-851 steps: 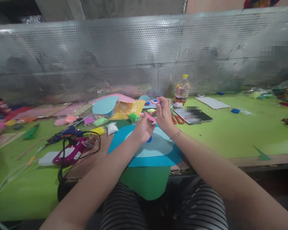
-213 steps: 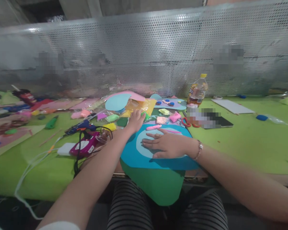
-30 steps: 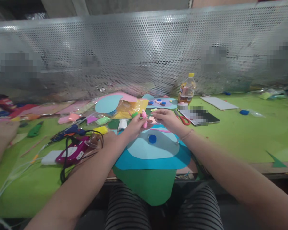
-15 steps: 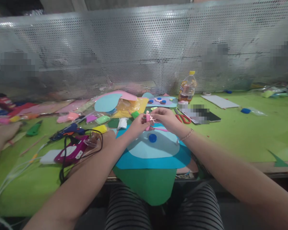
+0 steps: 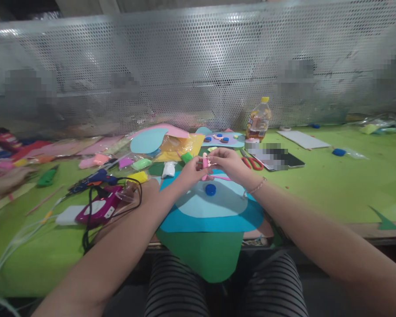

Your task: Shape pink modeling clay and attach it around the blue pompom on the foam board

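Observation:
In front of me my left hand (image 5: 194,169) pinches a pink piece of modelling clay (image 5: 205,171) held upright. My right hand (image 5: 227,160) is closed at its other side, fingertips on a small pale pink bit (image 5: 210,162) that touches the pink clay. Below both hands lies a light blue paper shape (image 5: 198,206) on a darker blue sheet (image 5: 181,225). A round blue clay disc (image 5: 210,189) sits on the light blue paper, and a thin pink strip (image 5: 221,178) lies just under my right hand. Green paper (image 5: 204,253) hangs over the table edge.
A glue gun (image 5: 90,181), a purple power strip (image 5: 99,209) and cables lie at left, near another person's hand (image 5: 15,178). Red-handled scissors (image 5: 253,163), a phone (image 5: 287,157) and a bottle (image 5: 259,119) stand or lie behind right. A perforated metal panel (image 5: 185,66) closes off the back.
My hands stay together with only slight finger movement around the pink clay. The other person's hand at left has shifted a little. The view has moved very slightly.

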Demonstrator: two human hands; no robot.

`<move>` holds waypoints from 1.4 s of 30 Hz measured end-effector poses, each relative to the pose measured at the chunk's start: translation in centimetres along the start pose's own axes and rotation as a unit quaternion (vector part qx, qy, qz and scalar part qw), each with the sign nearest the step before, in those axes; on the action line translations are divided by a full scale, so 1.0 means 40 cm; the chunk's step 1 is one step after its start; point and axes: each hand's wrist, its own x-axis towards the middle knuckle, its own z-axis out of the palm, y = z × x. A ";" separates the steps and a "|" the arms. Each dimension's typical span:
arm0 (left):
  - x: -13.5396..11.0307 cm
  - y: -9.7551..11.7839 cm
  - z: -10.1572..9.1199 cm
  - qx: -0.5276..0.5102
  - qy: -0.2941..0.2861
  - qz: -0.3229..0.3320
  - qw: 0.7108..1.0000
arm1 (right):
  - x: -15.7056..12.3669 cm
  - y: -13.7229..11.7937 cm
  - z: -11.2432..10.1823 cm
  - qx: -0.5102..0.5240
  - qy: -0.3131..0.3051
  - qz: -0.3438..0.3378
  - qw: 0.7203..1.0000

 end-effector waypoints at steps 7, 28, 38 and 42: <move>-0.001 0.003 0.002 0.009 -0.001 -0.004 1.000 | -0.001 -0.001 0.001 -0.005 0.004 -0.002 1.000; 0.000 0.003 0.001 -0.001 -0.002 -0.003 1.000 | 0.002 0.003 -0.003 -0.007 -0.004 -0.006 1.000; -0.006 0.014 0.007 -0.006 0.006 -0.010 1.000 | 0.002 0.005 -0.001 -0.007 -0.010 -0.007 1.000; -0.010 0.014 0.005 -0.023 0.002 -0.011 1.000 | 0.002 0.003 -0.001 -0.008 -0.009 -0.005 1.000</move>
